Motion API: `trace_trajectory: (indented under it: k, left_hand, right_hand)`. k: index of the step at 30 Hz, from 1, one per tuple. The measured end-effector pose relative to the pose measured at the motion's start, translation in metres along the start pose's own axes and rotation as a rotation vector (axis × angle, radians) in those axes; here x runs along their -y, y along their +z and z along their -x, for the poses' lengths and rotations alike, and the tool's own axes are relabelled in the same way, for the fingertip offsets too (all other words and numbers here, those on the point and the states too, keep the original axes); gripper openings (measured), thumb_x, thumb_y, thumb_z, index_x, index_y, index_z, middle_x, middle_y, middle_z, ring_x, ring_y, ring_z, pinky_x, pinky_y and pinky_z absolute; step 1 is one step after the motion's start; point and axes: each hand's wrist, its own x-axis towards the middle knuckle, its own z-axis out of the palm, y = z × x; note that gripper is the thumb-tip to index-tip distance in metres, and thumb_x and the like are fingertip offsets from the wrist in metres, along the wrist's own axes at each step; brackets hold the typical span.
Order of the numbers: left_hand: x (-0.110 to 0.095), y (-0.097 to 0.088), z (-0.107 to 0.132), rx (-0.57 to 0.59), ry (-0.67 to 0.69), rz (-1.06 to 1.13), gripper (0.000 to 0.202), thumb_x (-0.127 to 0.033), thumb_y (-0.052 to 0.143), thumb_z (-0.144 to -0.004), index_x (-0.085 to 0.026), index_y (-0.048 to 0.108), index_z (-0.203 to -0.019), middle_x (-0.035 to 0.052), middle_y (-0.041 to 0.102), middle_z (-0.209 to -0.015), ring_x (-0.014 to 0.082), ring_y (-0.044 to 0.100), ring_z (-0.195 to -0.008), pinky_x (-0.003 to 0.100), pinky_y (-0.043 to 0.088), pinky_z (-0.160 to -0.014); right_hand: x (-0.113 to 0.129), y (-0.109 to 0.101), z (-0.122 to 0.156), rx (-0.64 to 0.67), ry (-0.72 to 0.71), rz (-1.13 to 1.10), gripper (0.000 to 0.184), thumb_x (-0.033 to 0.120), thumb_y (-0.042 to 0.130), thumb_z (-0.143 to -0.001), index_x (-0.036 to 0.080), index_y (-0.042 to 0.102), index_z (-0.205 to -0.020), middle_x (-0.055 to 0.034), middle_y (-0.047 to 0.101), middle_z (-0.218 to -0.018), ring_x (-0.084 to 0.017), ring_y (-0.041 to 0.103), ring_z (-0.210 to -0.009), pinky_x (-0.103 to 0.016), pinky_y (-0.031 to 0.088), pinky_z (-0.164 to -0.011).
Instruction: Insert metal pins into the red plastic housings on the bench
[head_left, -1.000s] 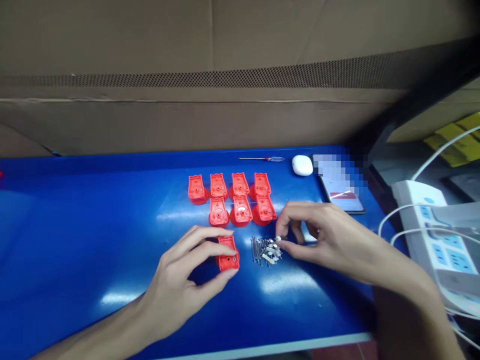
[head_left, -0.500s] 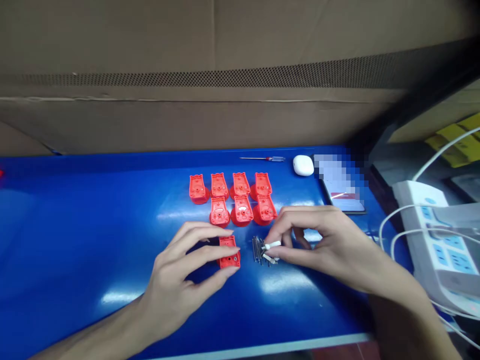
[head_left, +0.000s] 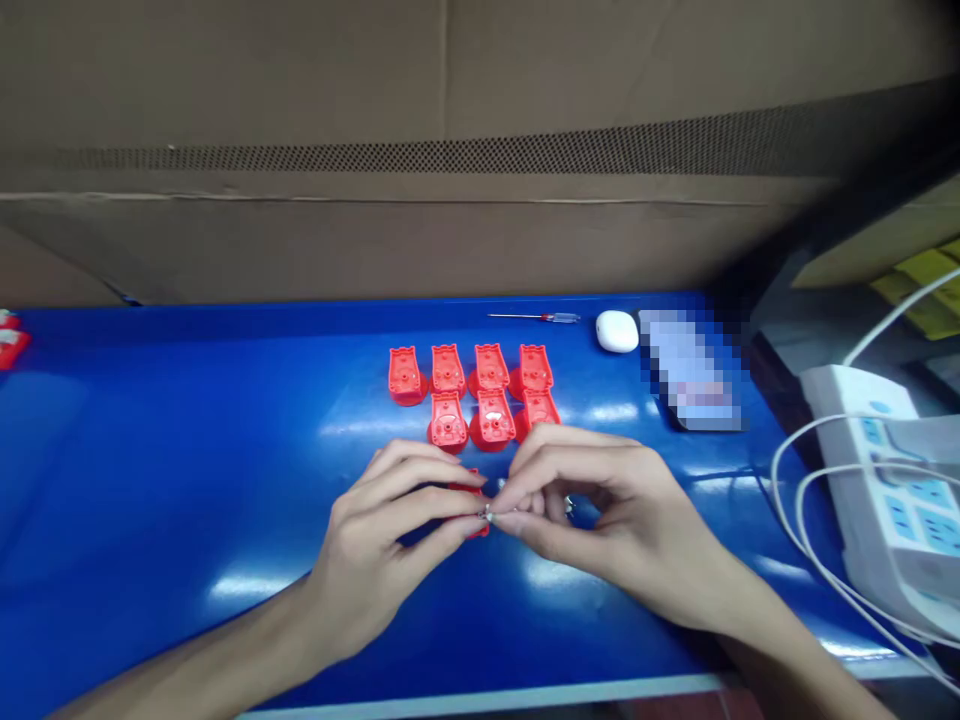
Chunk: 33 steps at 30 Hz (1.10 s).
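My left hand [head_left: 401, 525] is closed round a red plastic housing [head_left: 475, 530], fingers on its far side and thumb on its near side. The two hands hide most of that housing. Pinched between the thumb and forefinger of my right hand [head_left: 577, 500] is a small pale, shiny part [head_left: 490, 514], too small to name. Its tip is over the housing, by the left fingertips. Behind the right fingers, a little of a pile of small metal pieces [head_left: 570, 506] shows; the rest is covered.
Several red housings [head_left: 448, 425] stand in two rows beyond my hands on the blue table [head_left: 187, 480]. Farther back are a screwdriver [head_left: 559, 318], a white earbud case [head_left: 617, 331] and a phone [head_left: 690, 375]. A power strip [head_left: 892, 500] with white cables is at the right.
My right hand has moved left from the pile of metal and white pieces to the housing, with a small part in its fingers. The left hand still holds the housing. The view has shifted slightly.
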Motion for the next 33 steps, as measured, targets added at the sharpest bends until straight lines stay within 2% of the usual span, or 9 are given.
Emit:
trace_trajectory:
  k: [6,8,13,18,28,33]
  left_hand:
    - [-0.001,0.001,0.0,-0.005,0.001,-0.012,0.02,-0.014,0.081,-0.098,-0.027,0.082,-0.114,0.0031,0.082,-0.115,0.0217,0.073,-0.111,0.039,0.06,-0.098]
    - [-0.001,0.001,-0.001,-0.003,0.008,-0.019,0.019,-0.015,0.08,-0.099,-0.027,0.082,-0.114,0.0036,0.082,-0.115,0.022,0.073,-0.11,0.04,0.061,-0.098]
    - [-0.002,0.001,-0.002,-0.005,0.031,-0.023,0.021,-0.012,0.079,-0.099,-0.026,0.081,-0.114,0.0049,0.081,-0.115,0.0227,0.072,-0.111,0.04,0.06,-0.096]
    - [-0.002,0.001,-0.003,-0.013,0.055,-0.026,0.02,-0.008,0.08,-0.097,-0.023,0.079,-0.111,0.0048,0.081,-0.113,0.0215,0.071,-0.109,0.039,0.059,-0.096]
    - [-0.003,0.0,-0.004,-0.021,0.076,-0.03,0.021,-0.008,0.08,-0.096,-0.024,0.079,-0.111,0.0049,0.08,-0.111,0.0218,0.071,-0.107,0.039,0.061,-0.093]
    - [-0.002,0.001,-0.003,-0.017,0.069,-0.016,0.021,-0.009,0.08,-0.097,-0.024,0.08,-0.112,0.0055,0.081,-0.111,0.0227,0.07,-0.107,0.04,0.061,-0.093]
  right_hand:
    - [0.001,-0.001,0.001,0.007,0.049,-0.005,0.002,0.026,0.082,-0.099,0.025,0.084,-0.099,-0.0021,0.074,-0.093,-0.014,0.062,-0.073,-0.028,0.05,-0.064]
    - [0.001,0.0,0.002,-0.001,0.025,0.015,0.003,0.023,0.081,-0.098,0.025,0.083,-0.098,-0.0017,0.075,-0.091,-0.014,0.061,-0.071,-0.028,0.051,-0.064]
    - [0.0,0.006,0.004,-0.022,-0.096,0.046,0.018,0.012,0.079,-0.094,0.026,0.083,-0.105,-0.0013,0.073,-0.091,-0.014,0.062,-0.07,-0.03,0.052,-0.065]
    - [0.001,0.012,0.005,-0.023,-0.116,0.069,0.025,0.007,0.075,-0.092,0.027,0.082,-0.105,0.0017,0.067,-0.085,-0.013,0.06,-0.071,-0.029,0.05,-0.065]
    - [0.002,0.012,0.004,-0.006,-0.011,-0.024,0.009,0.024,0.083,-0.099,0.025,0.083,-0.107,0.0015,0.071,-0.087,-0.011,0.06,-0.068,-0.025,0.051,-0.063]
    - [-0.003,0.009,0.003,-0.028,-0.119,0.08,0.008,0.026,0.085,-0.099,0.024,0.083,-0.107,0.0019,0.075,-0.085,-0.012,0.067,-0.071,-0.025,0.052,-0.066]
